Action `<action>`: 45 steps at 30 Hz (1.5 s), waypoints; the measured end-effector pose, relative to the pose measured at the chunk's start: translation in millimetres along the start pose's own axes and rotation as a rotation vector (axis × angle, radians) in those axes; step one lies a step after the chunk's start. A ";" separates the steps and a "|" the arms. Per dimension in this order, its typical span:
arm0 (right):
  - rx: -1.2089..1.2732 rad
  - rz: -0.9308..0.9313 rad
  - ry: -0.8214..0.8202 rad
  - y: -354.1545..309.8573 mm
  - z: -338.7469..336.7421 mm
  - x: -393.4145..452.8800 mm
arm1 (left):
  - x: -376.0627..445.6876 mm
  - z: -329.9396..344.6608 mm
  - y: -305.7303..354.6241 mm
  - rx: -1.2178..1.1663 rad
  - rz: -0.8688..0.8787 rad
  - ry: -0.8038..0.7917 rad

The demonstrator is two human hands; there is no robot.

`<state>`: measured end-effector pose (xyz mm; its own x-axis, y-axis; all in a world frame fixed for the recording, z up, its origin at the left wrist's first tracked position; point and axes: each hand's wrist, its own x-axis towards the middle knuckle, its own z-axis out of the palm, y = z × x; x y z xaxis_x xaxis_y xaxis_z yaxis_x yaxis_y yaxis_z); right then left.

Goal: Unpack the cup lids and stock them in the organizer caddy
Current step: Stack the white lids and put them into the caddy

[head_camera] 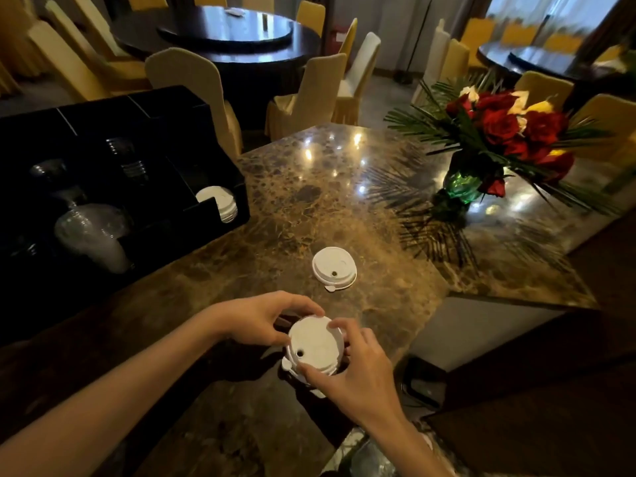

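Note:
A small stack of white cup lids (315, 346) sits low over the marble counter, held from both sides. My left hand (261, 318) grips its far left rim with thumb and fingers. My right hand (358, 373) pinches its near and right edge. A second short stack of white lids (334, 268) lies alone on the counter a little farther out. The black organizer caddy (220, 232) stands at the left. Its right front slot holds white lids (220, 201); other slots hold clear lids (93, 235) and dark ones (130, 160).
A green vase of red roses (481, 156) stands at the right of the marble counter (309, 187). The counter edge drops off at the right to a lower shelf with a dark device (423, 380). Round dining tables and covered chairs fill the room behind.

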<state>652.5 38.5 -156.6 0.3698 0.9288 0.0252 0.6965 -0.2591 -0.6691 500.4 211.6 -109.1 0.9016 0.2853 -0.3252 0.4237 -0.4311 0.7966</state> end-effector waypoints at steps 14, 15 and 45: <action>0.021 -0.017 0.067 3.5 14.6 -16.0 | 3.2 8.3 -15.4 0.033 -0.053 -0.003; 0.038 -0.016 0.062 4.4 14.2 -15.3 | 2.8 9.1 -15.0 0.013 -0.055 0.004; 0.153 -0.452 -0.328 44.0 -66.4 203.9 | 84.1 -16.9 -10.5 -0.265 -0.172 0.727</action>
<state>799.4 198.9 -131.6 -0.1707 0.9783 0.1179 0.6351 0.2007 -0.7459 570.3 254.5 -136.2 0.5039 0.8563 -0.1132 0.4345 -0.1381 0.8900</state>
